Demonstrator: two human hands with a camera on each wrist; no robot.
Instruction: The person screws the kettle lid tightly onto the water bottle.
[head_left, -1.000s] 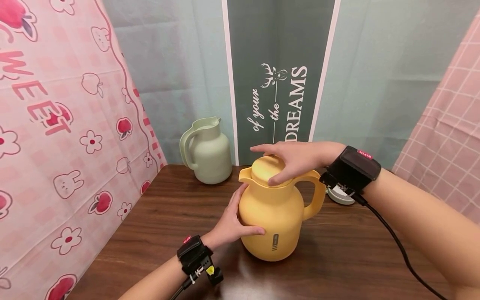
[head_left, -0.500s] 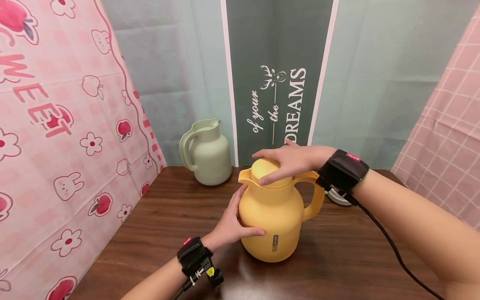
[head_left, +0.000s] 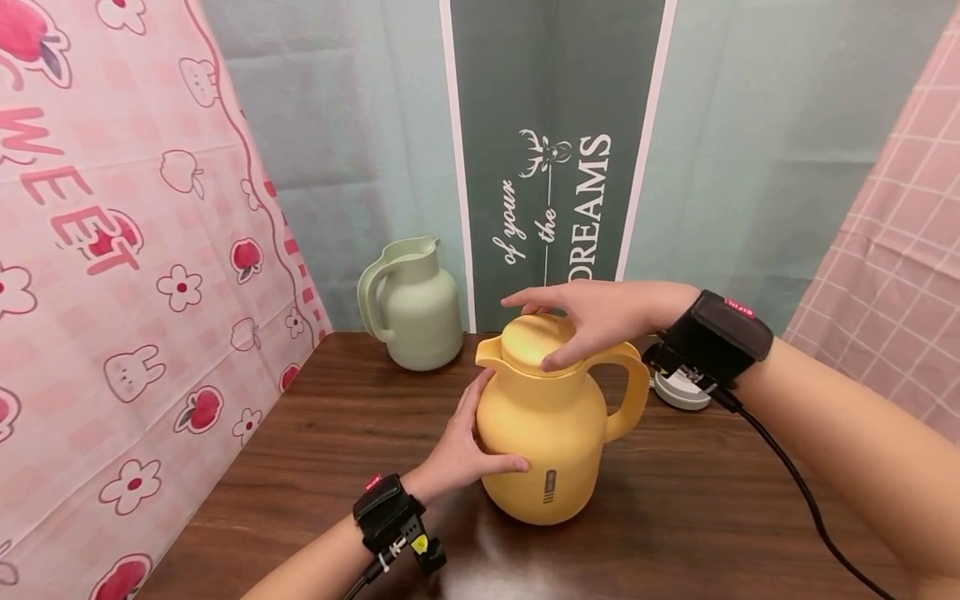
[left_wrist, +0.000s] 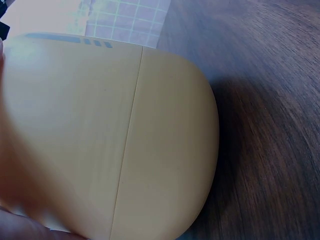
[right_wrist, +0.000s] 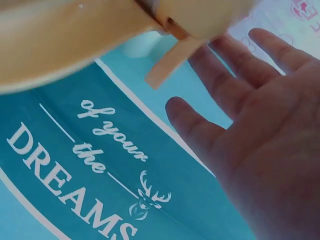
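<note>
A yellow thermos jug [head_left: 543, 433] stands upright on the table, its spout to the left and its looped handle [head_left: 630, 404] to the right. My left hand [head_left: 461, 454] holds the jug's body from the left, thumb across the front and fingers round the far side. Over the round yellow lid [head_left: 527, 340], my right hand [head_left: 603, 317] reaches from the right, with the thumb on the near edge and fingers at the far edge. In the right wrist view, some fingertips of the right hand [right_wrist: 270, 115] meet the lid [right_wrist: 205, 17]; the thumb is hidden there.
A pale green jug [head_left: 422, 317] stands at the back left of the brown wooden table [head_left: 330, 483]. Behind my right wrist is a partly hidden round white object [head_left: 682, 390]. Pink cloths [head_left: 202, 283] hang at both sides, with a green printed cloth [head_left: 551, 83] behind.
My right hand swung leftward over the lid half a second ago, then turned back right, its thumb moving right along the near edge. The left hand and jug stay put.
</note>
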